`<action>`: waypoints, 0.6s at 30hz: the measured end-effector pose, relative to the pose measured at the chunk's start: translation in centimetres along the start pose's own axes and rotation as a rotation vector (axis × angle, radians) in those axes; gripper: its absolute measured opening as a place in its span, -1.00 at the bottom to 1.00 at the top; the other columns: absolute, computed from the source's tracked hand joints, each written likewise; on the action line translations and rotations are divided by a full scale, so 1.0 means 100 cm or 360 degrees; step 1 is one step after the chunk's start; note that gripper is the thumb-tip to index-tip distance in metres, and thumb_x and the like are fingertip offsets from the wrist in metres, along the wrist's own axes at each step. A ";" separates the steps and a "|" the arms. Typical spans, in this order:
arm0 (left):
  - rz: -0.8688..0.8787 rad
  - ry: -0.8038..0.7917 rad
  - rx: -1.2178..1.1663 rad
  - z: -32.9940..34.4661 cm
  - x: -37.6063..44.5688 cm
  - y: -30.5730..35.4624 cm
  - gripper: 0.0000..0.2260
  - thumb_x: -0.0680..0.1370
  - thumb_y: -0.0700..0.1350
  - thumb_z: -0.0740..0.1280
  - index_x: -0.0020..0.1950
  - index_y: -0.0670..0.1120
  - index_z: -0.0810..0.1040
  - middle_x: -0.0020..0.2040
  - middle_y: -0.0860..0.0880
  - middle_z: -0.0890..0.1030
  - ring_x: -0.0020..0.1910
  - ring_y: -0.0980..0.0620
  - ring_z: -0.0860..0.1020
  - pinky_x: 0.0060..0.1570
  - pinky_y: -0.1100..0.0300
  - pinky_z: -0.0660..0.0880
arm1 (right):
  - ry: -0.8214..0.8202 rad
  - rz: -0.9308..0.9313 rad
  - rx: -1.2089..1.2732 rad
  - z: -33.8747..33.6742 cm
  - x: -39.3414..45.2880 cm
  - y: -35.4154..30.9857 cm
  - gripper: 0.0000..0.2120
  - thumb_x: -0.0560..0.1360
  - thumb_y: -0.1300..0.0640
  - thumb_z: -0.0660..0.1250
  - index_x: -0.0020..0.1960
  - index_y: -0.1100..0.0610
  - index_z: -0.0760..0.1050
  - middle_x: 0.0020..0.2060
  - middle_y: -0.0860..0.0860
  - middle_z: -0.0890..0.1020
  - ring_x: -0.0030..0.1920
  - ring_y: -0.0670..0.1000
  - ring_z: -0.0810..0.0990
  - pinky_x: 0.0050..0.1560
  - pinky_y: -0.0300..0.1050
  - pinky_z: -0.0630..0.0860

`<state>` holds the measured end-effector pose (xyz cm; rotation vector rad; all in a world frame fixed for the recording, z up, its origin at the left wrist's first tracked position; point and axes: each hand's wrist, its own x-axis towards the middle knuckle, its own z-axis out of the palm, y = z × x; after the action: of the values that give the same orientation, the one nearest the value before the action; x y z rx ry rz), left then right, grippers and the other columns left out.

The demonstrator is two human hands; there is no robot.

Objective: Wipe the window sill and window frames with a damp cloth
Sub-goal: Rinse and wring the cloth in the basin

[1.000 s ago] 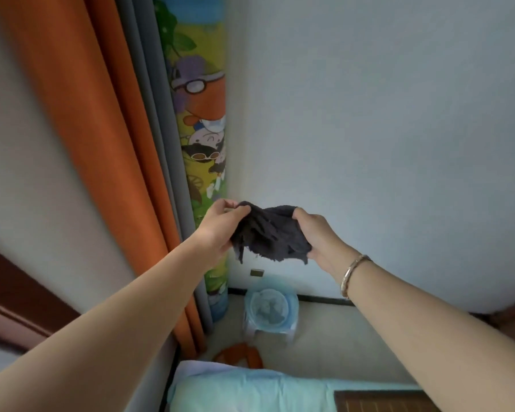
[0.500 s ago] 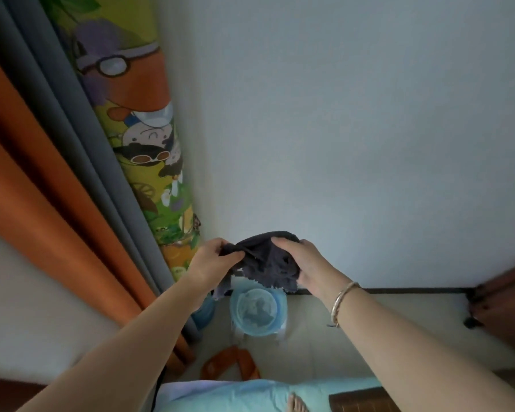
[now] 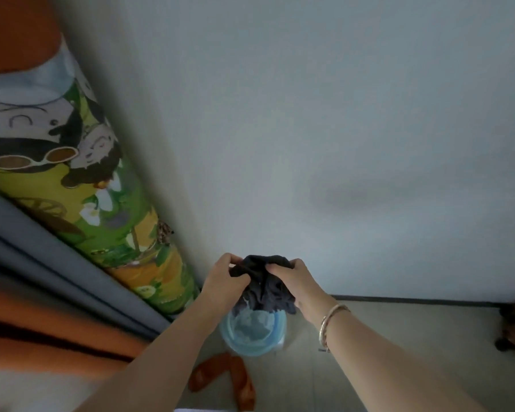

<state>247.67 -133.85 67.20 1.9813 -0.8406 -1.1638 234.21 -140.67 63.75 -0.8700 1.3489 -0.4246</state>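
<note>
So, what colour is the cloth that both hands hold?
Dark grey, nearly black: the cloth, in the head view.

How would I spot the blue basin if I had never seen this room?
Start at the pale wall and follow it down to the dark skirting strip at the floor. Just in front, under the dark cloth that both hands hold, sits the blue basin. It is round, translucent light blue, unlike the flat orange slippers lying nearer the camera.
</note>
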 end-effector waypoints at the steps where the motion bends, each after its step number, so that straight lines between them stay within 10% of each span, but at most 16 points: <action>1: -0.0006 -0.0003 0.0043 0.005 0.009 -0.008 -0.84 0.52 -0.24 0.27 0.08 -0.07 0.46 -0.15 0.02 0.56 -0.20 0.09 0.54 -0.24 0.25 0.50 | -0.0006 0.0011 -0.0011 0.000 0.011 0.005 -0.66 0.44 0.07 0.43 0.07 0.16 0.34 0.02 0.14 0.54 0.00 0.08 0.58 -0.03 -0.02 0.58; 11: -0.0052 0.0058 0.0247 0.037 0.104 -0.115 -0.93 0.57 -0.10 0.28 -0.07 -0.08 0.50 -0.14 -0.05 0.57 -0.20 0.05 0.51 -0.28 0.21 0.41 | -0.0024 0.0097 -0.0148 0.010 0.112 0.078 -0.48 0.36 -0.14 0.47 0.12 0.13 0.35 0.00 0.06 0.55 -0.03 0.01 0.58 -0.03 -0.07 0.58; 18: -0.0198 0.0028 0.0141 0.074 0.214 -0.231 -0.67 0.60 0.05 0.20 0.03 -0.19 0.58 -0.01 -0.22 0.63 -0.01 -0.19 0.59 -0.01 0.04 0.51 | 0.0117 -0.0088 -0.0605 0.043 0.231 0.180 -0.91 0.46 -0.03 0.36 -0.15 -0.04 0.58 -0.18 -0.01 0.68 -0.13 0.00 0.65 0.02 0.01 0.59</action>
<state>253.75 -139.62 35.95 2.1393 -0.7817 -1.1958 239.45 -144.68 34.90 -1.2160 1.5023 -0.2466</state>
